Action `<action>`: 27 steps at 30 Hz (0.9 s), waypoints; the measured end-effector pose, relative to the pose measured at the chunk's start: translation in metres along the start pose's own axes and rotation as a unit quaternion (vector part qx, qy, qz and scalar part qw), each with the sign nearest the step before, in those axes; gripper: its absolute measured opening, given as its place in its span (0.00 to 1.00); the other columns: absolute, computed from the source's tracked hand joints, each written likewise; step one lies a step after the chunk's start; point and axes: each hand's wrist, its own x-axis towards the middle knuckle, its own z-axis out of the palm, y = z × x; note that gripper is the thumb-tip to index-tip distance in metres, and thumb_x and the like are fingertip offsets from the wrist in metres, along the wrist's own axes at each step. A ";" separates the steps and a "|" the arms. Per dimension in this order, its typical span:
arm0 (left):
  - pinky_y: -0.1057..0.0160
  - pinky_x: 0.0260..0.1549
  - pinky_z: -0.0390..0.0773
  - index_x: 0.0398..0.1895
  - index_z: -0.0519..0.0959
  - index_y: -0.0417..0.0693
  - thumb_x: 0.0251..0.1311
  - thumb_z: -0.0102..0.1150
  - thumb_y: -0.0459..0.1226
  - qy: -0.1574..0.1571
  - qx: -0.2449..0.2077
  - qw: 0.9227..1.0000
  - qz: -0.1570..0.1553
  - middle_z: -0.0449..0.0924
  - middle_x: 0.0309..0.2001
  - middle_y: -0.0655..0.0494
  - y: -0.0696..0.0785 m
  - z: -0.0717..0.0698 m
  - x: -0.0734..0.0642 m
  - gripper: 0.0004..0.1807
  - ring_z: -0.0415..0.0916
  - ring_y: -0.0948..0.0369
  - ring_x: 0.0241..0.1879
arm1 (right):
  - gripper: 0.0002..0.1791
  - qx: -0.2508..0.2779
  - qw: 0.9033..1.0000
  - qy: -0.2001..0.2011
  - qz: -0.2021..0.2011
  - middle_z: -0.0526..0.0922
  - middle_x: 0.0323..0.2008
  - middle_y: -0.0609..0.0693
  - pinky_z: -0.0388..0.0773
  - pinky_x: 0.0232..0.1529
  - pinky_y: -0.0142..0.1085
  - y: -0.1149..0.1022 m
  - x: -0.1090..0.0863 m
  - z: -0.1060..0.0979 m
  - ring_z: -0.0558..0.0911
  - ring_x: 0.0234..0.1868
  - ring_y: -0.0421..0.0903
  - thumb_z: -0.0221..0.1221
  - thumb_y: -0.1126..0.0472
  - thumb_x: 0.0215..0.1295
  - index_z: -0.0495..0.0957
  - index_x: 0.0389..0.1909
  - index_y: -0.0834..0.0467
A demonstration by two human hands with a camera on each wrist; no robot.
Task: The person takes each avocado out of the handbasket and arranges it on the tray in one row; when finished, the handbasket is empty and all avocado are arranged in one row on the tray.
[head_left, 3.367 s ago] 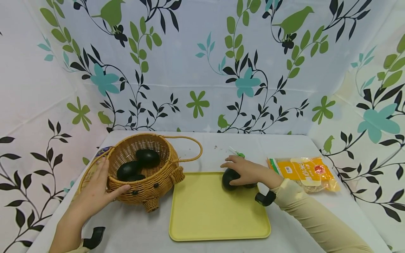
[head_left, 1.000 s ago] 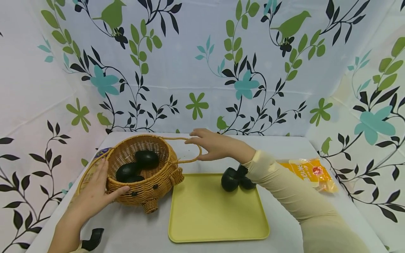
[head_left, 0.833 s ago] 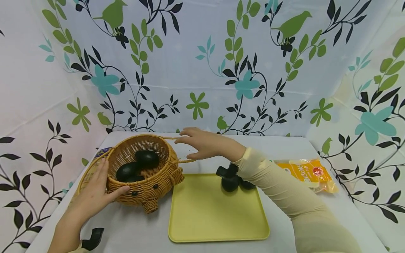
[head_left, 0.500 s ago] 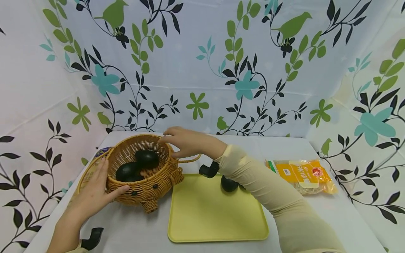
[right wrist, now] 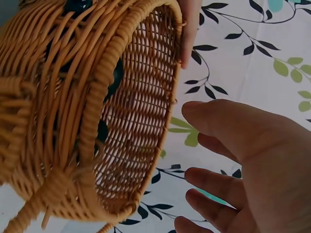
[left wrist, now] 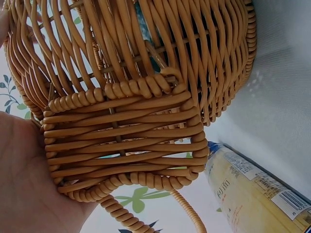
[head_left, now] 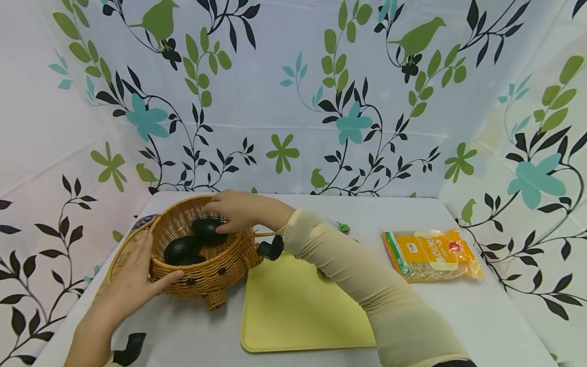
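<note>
A wicker basket (head_left: 208, 275) with a pig-like face stands at the left, tilted toward me. Inside lie shiny dark green egg-shaped things (head_left: 181, 250), avocado-like, several of them. My left hand (head_left: 126, 280) rests against the basket's left side with its fingers extended. In the left wrist view, that palm (left wrist: 29, 179) is beside the woven ear. Over the basket's right rim reaches my right hand (head_left: 249, 210), its fingers loosely bent. The right wrist view shows the right hand (right wrist: 252, 160) near the basket mouth, with nothing held.
A yellow tray (head_left: 298, 311) lies right of the basket; a dark round thing (head_left: 322, 273) on it is mostly hidden by my right sleeve. Further right is an orange-and-clear food bag (head_left: 431, 255). A small green object (head_left: 343, 227) lies behind. A yellow package (left wrist: 257, 194) lies behind the basket.
My right hand has left the dark round things on the tray and travelled left, over the basket's rim. The left hand has kept its place on the basket.
</note>
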 end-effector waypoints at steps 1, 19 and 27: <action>0.23 0.54 0.52 0.73 0.24 0.43 0.56 0.54 0.62 0.001 -0.001 1.000 0.001 0.19 0.74 0.40 -0.001 0.000 0.000 0.62 0.33 0.31 0.71 | 0.30 -0.002 1.000 -0.004 -0.003 0.66 0.67 0.47 0.65 0.68 0.35 -0.002 0.004 0.001 0.66 0.67 0.43 0.52 0.47 0.68 0.61 0.69 0.48; 0.25 0.57 0.50 0.72 0.24 0.41 0.57 0.55 0.60 0.009 -0.013 1.000 0.020 0.18 0.74 0.40 -0.002 -0.003 0.001 0.61 0.32 0.31 0.70 | 0.33 -0.011 0.995 -0.097 0.024 0.60 0.71 0.40 0.57 0.72 0.32 -0.034 0.065 0.015 0.58 0.72 0.38 0.51 0.41 0.67 0.56 0.71 0.42; 0.26 0.59 0.48 0.73 0.24 0.41 0.57 0.55 0.59 0.010 -0.022 0.999 0.023 0.19 0.74 0.39 -0.003 -0.001 0.001 0.61 0.31 0.31 0.70 | 0.32 0.000 0.992 -0.125 0.028 0.63 0.68 0.37 0.59 0.70 0.29 -0.043 0.077 0.025 0.61 0.70 0.35 0.52 0.41 0.66 0.58 0.70 0.41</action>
